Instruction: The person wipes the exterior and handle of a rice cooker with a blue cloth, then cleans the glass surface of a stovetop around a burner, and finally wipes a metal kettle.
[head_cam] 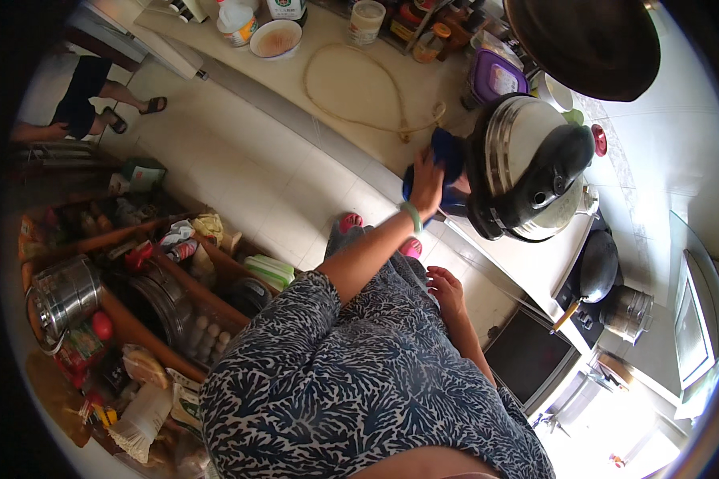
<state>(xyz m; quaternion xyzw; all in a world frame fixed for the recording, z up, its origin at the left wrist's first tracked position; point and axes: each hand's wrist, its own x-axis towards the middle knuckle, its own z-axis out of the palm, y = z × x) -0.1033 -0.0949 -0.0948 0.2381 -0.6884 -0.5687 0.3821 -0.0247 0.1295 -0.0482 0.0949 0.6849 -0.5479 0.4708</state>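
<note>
My left hand [428, 185], with a green bangle at the wrist, grips a dark blue cloth [447, 157] at the counter's front edge. Just right of it stands a large electric cooker [530, 170] with a black handle on its lid and a steel-coloured body. The cloth's far side is partly hidden by my hand. My right hand [446, 290] hangs low in front of my patterned clothing, its fingers loosely bent and nothing visible in it. A looped pale cord [402, 99] lies on the countertop [359, 78] beyond the cloth.
A bowl [275, 39], a jar [366, 23] and a purple-lidded box [498, 75] stand on the counter. A dark pan [584, 45] hangs above right; a wok [598, 266] sits on the hob. Behind on the left, a wooden shelf [132, 311] holds pots and food. Another person [84, 90] is at upper left.
</note>
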